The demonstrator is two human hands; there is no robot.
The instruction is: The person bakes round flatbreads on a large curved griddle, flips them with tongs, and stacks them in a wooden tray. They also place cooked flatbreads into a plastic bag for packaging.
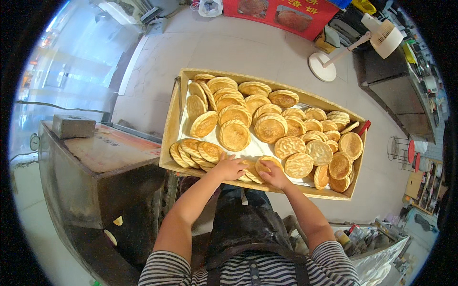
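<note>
A shallow wooden tray [315,96] lined with white cloth [256,144] holds many round baked flatbreads with twisted rims. Near the tray's front edge, my left hand [230,168] lies on leaning flatbreads [252,171], fingers spread. Just right of it, my right hand [274,175] has its fingers on the face of a flatbread [264,165]; whether it grips the bread is hard to tell. A leaning row of flatbreads [211,152] is left of my left hand. To the right, paler flatbreads [299,165] lie with their dimpled sides up.
A metal-sided counter [118,168] with a box-shaped block [74,127] stands at the left. Beyond the tray are a white pedestal fan [322,67] and a red printed panel [279,16]. A cluttered container [379,243] is at the lower right.
</note>
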